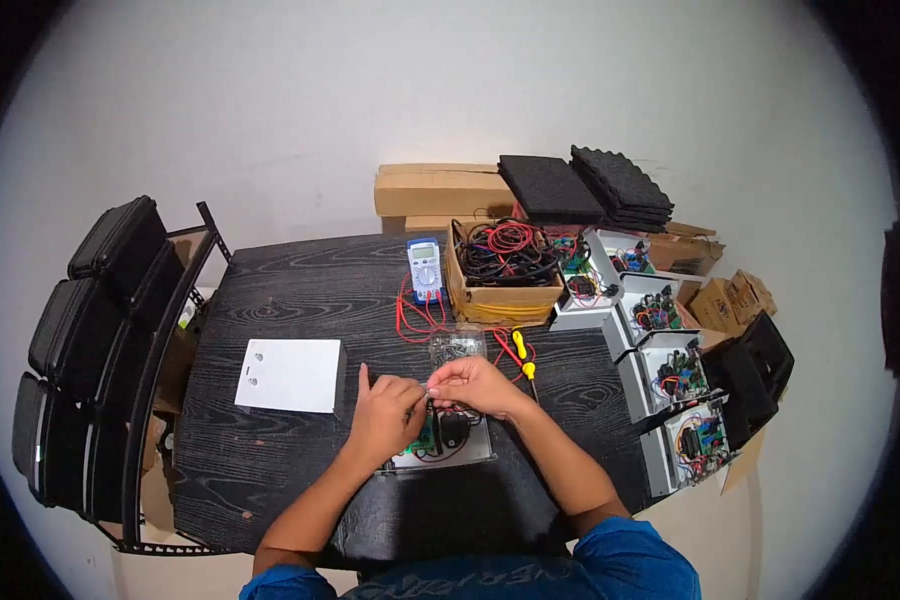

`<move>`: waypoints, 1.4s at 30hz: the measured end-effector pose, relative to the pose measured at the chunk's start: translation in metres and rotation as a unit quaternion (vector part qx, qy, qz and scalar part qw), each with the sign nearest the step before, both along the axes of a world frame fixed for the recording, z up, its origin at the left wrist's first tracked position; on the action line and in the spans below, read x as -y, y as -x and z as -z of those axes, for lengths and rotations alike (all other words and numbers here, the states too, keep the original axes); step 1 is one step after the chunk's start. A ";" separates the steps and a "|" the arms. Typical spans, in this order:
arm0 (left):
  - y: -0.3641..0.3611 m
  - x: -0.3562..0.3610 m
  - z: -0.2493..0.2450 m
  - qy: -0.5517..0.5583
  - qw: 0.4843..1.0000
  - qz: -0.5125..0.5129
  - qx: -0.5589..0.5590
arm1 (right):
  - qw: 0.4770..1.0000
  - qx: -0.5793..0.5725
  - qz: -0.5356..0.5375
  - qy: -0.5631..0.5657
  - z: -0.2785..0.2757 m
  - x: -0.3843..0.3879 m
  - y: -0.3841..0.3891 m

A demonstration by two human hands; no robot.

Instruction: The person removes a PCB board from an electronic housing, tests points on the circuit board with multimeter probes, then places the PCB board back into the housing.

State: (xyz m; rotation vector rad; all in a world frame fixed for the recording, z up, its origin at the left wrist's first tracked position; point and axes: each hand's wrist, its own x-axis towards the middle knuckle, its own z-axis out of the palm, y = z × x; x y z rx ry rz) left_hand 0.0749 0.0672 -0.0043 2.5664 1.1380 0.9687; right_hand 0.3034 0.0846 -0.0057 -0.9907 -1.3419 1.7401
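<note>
Both my hands meet over an open white metal case (pixel 470 447) that holds a green circuit board (pixel 425 440), a round black part (pixel 454 430) and wires. My left hand (pixel 385 412) is closed at the thumb and fingertips, its index finger pointing up and away. Fingertips of my right hand (pixel 472 386) pinch together right beside it, at the case's far edge. Whatever small thing lies between the fingertips is too small to make out. Just beyond my right hand stands a clear container (pixel 458 343) of small metal parts.
A white cover (pixel 290 375) lies left. Behind are a multimeter (pixel 425 265) with red leads and a cardboard box (pixel 505 303) of cables. A yellow-handled screwdriver (pixel 528 371) lies right, near several open cases (pixel 655 400) with circuit boards. Black cases (pixel 90 330) fill the left rack.
</note>
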 end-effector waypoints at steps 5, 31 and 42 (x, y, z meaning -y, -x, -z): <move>0.000 0.004 -0.005 -0.073 0.996 -0.013 -0.054 | 1.000 0.003 0.000 0.013 0.009 -0.001 0.000; 0.001 0.006 -0.017 -0.054 0.997 -0.008 0.046 | 0.994 0.046 0.009 -0.097 0.006 0.006 0.003; -0.013 -0.003 -0.029 -0.094 0.987 0.052 0.117 | 0.992 -0.107 0.055 0.033 -0.002 0.023 -0.011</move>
